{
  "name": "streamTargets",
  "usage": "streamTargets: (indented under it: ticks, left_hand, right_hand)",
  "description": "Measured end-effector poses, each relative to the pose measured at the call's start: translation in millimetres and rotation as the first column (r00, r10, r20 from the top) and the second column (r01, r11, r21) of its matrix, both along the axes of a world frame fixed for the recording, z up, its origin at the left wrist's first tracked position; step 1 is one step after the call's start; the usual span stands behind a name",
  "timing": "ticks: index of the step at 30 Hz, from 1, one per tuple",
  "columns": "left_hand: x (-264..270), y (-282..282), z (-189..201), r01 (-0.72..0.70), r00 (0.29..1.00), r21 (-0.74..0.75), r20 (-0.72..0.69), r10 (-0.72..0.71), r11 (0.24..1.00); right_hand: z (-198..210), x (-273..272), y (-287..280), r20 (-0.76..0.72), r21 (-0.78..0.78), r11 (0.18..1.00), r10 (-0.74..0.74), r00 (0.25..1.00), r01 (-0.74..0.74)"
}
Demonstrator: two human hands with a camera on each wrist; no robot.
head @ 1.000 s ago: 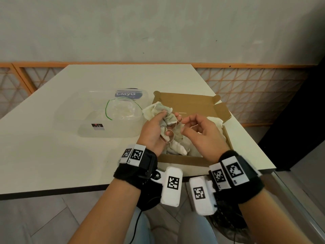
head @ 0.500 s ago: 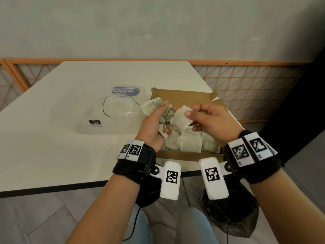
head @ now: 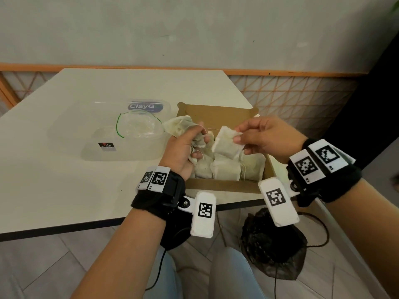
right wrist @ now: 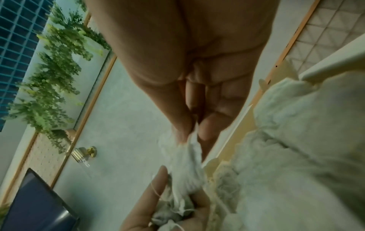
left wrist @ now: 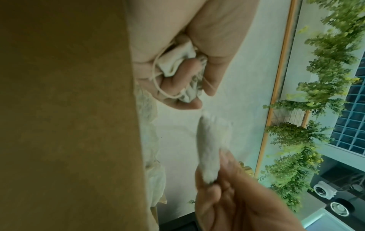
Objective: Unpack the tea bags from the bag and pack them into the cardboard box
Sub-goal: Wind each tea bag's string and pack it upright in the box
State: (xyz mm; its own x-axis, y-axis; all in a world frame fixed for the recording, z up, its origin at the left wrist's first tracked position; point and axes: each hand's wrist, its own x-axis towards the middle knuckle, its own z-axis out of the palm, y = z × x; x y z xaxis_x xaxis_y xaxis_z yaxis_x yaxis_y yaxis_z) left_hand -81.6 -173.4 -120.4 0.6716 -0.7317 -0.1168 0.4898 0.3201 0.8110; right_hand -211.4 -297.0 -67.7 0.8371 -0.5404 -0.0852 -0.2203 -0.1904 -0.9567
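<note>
An open cardboard box [head: 218, 185] sits at the table's front right edge with several pale tea bags [head: 225, 169] lying inside. My left hand [head: 183, 152] hovers over the box's left side and grips a bunch of tea bags [head: 179, 127] with their strings. In the left wrist view the bunch [left wrist: 177, 65] is crumpled in my curled fingers. My right hand [head: 259, 137] pinches one tea bag [head: 226, 143] by its corner above the box. The right wrist view shows thumb and finger pinching that tea bag [right wrist: 189, 157].
A clear plastic tub [head: 112, 137] stands left of the box, with a crumpled clear bag [head: 138, 126] with a green line in it and a "ClayG" lid [head: 144, 106] behind. A dark mesh bag [head: 274, 244] lies on the floor under the table edge.
My right hand has drawn one tea bag out of the left hand's bunch and lifted it to the right above the box. The left hand stays over the box's left side.
</note>
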Motion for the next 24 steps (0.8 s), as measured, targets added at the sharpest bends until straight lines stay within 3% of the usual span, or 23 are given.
streamTargets:
  ticks: [3, 7, 15, 17, 20, 22, 24]
  left_hand:
    - [1, 0, 0, 0.016, 1.000, -0.031, 0.016, -0.015, 0.999]
    - [0, -1, -1, 0.014, 1.000, -0.040, 0.024, -0.013, 0.999]
    - [0, 0, -1, 0.011, 1.000, -0.043, 0.017, -0.010, 0.999]
    - [0, 0, -1, 0.010, 1.000, -0.040, 0.019, -0.009, 0.999]
    - [1, 0, -1, 0.012, 1.000, -0.041, 0.024, -0.011, 0.999]
    - [1, 0, -1, 0.015, 0.999, -0.039, 0.035, -0.014, 0.999]
    - [1, -1, -1, 0.018, 0.999, -0.032, 0.042, -0.017, 0.999]
  right_hand:
    - [-7, -11, 1, -0.179, 0.023, 0.992, 0.129, 0.975, -0.127]
    - [-20, -10, -2, -0.266, 0.022, 0.992, 0.127, 0.955, -0.126]
    - [-32, -5, 3, -0.241, 0.045, 0.995, 0.093, 0.966, -0.084]
    - [-29, -7, 5, -0.286, -0.113, 0.987, 0.076, 0.955, -0.112]
    - [-17, -17, 9, -0.224, -0.553, 0.825, -0.015, 0.975, -0.114]
    - [-13, -26, 16, -0.192, -0.648, 0.748, 0.022, 0.981, -0.143]
    - [-19, -34, 23, -0.268, -0.654, 0.715, 0.089, 0.959, -0.248]
